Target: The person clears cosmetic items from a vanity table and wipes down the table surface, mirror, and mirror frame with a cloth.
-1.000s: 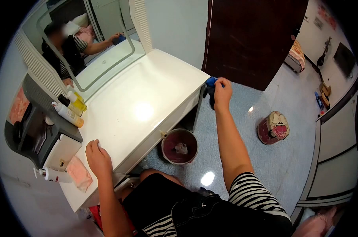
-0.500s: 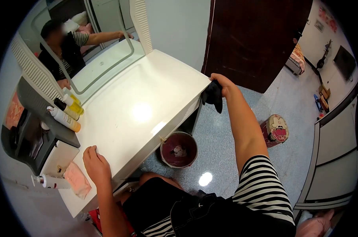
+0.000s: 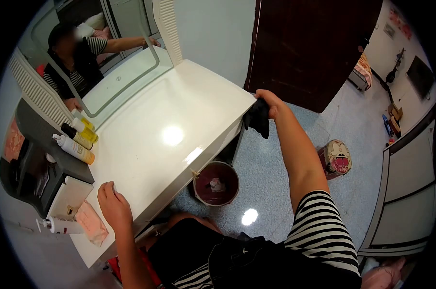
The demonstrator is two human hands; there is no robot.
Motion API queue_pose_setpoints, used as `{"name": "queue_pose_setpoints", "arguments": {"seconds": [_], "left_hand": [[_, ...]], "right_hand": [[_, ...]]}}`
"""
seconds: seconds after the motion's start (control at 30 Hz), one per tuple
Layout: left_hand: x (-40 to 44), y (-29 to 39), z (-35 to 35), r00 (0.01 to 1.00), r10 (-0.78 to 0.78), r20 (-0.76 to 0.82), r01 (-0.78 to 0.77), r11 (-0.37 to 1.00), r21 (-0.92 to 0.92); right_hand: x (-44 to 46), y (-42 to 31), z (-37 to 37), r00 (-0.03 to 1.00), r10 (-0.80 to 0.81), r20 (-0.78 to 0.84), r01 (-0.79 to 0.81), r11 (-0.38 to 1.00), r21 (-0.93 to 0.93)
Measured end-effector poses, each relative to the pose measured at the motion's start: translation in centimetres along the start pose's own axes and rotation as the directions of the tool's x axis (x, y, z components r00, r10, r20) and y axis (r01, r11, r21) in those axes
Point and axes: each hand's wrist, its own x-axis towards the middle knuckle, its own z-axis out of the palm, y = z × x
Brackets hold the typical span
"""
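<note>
At the far right corner of the white dressing table (image 3: pixel 169 111), my right hand (image 3: pixel 271 103) is closed on a black cloth (image 3: pixel 259 120). The cloth hangs down over the table's edge, and part of my grip is hidden. My left hand (image 3: pixel 115 206) lies on the near left part of the tabletop, fingers stretched out and holding nothing. Beside it, to the left, is a pink soft packet (image 3: pixel 91 224). A white pump bottle (image 3: pixel 64 225) lies in view beyond the packet.
Several bottles (image 3: pixel 74 149) stand by a grey organizer (image 3: pixel 59 144) at the left, below a mirror (image 3: pixel 126 62). On the floor are a dark red bucket (image 3: pixel 218 185) and a patterned round container (image 3: pixel 337 160). A dark door (image 3: pixel 309 48) stands behind.
The table and bottles have shifted slightly left in view. My right hand stays at the corner with the black cloth; my left hand has barely moved on the tabletop.
</note>
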Motion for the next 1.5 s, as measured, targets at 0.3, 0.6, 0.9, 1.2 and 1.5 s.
{"name": "queue_pose_setpoints", "arguments": {"seconds": [0.3,0.6,0.9,1.2,1.5], "left_hand": [[0.0,0.1,0.1,0.998,0.035,-0.042,-0.035,0.999,0.016],[0.1,0.3,-0.2,1.0,-0.015,-0.002,0.015,1.0,-0.003],[0.1,0.5,-0.3,0.999,-0.036,0.029,0.036,0.999,0.007],[0.1,0.9,-0.6,0.998,-0.046,0.036,0.046,0.999,-0.006],[0.1,0.8,-0.6,1.0,-0.006,0.029,0.006,1.0,0.009]], "right_hand": [[-0.6,0.3,-0.1,1.0,-0.016,0.008,0.016,0.999,0.036],[-1.0,-0.3,0.2,1.0,0.013,-0.011,-0.013,0.997,-0.073],[-0.5,-3.7,1.5,0.938,-0.343,-0.039,0.212,0.661,-0.72],[2.3,-5.4,7.0,0.971,-0.238,-0.025,0.121,0.58,-0.806],[3.9,-4.6,5.0,0.972,-0.231,0.039,0.2,0.733,-0.651]]}}
